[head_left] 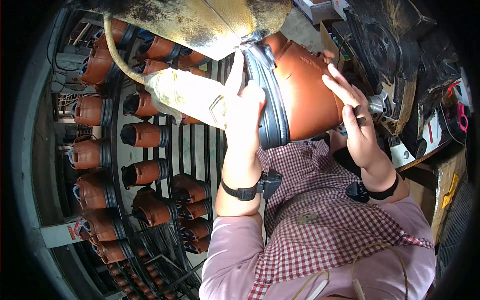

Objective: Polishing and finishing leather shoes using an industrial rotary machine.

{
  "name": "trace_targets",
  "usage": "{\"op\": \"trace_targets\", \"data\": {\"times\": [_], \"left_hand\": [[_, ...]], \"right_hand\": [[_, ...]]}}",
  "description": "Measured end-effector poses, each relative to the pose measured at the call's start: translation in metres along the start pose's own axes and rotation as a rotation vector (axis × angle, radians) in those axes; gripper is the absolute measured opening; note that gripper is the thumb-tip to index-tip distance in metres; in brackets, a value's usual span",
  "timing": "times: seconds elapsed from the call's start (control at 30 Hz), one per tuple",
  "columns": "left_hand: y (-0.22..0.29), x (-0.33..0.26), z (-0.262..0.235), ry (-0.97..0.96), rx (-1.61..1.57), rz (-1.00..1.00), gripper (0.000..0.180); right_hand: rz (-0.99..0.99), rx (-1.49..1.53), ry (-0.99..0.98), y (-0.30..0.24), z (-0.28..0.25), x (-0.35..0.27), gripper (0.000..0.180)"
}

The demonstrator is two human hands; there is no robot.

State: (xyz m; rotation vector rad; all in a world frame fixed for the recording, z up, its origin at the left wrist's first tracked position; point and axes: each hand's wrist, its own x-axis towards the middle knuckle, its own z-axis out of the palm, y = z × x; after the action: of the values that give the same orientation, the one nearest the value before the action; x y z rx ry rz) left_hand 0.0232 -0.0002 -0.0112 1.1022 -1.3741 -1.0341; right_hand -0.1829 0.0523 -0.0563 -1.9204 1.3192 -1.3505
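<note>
From my distant seat, I judge the brown leather shoe point(311, 95) moderately light, firm at its dark sole point(272, 100) and softer, easily scuffed above; steadying both sides seems the best hold. At left, the left hand point(244, 111) lies against the sole, forefinger extended, thumb apart (whether its other fingers pinch, I cannot tell). The shoe sits between the hands, a metal foot point(262, 56) by its sole; at right, the right hand point(365, 130) rests spread fingers on the leather.
</note>
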Motion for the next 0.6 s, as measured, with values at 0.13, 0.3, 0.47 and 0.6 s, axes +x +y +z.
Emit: {"op": "trace_targets", "data": {"times": [0.13,0.3,0.47,0.6], "left_hand": [[0.0,0.0,0.008,0.02,-0.093,0.063,0.061],[0.0,0.006,0.017,0.042,-0.349,0.083,0.054],[-0.001,0.016,0.005,-0.111,-0.406,-0.051,0.043],[-0.01,0.027,0.013,0.02,-0.454,0.011,0.042]], "right_hand": [[-0.053,0.115,0.048,0.016,0.007,-0.002,0.044],[-0.023,0.35,0.104,0.046,0.019,-0.005,0.046],[-0.02,0.48,0.384,0.046,0.021,-0.002,0.038],[0.002,0.322,0.381,0.034,0.017,-0.016,0.025]]}}
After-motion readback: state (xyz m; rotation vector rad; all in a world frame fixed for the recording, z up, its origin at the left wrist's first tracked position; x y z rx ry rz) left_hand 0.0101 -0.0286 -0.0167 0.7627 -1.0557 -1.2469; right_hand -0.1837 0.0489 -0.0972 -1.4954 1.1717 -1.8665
